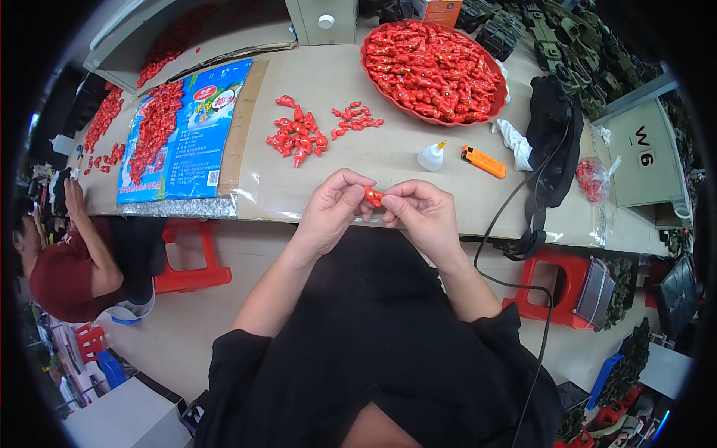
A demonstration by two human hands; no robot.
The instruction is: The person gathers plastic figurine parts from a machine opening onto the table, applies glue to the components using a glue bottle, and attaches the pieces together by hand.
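Note:
Between my two hands, just over the table's front edge, is a small red piece (373,196) with gold marks. My left hand (337,205) pinches it from the left, and the fingers of my right hand (422,213) close on its right end. Beyond them on the table lie a loose pile of red pieces (299,136) and a smaller group (355,119). A heaped red bowl (364,69) of similar pieces stands farther back. Near my right hand are a white bottle (431,157) with a yellow tip and an orange box-shaped item (484,161).
Red pieces also lie on a blue printed sheet (196,142) at left. A seated person (75,269) works there. At right are a crumpled tissue (512,143), a black bag (554,142) with a cable, and a plastic bag (591,179). Red stools (196,278) stand below the table.

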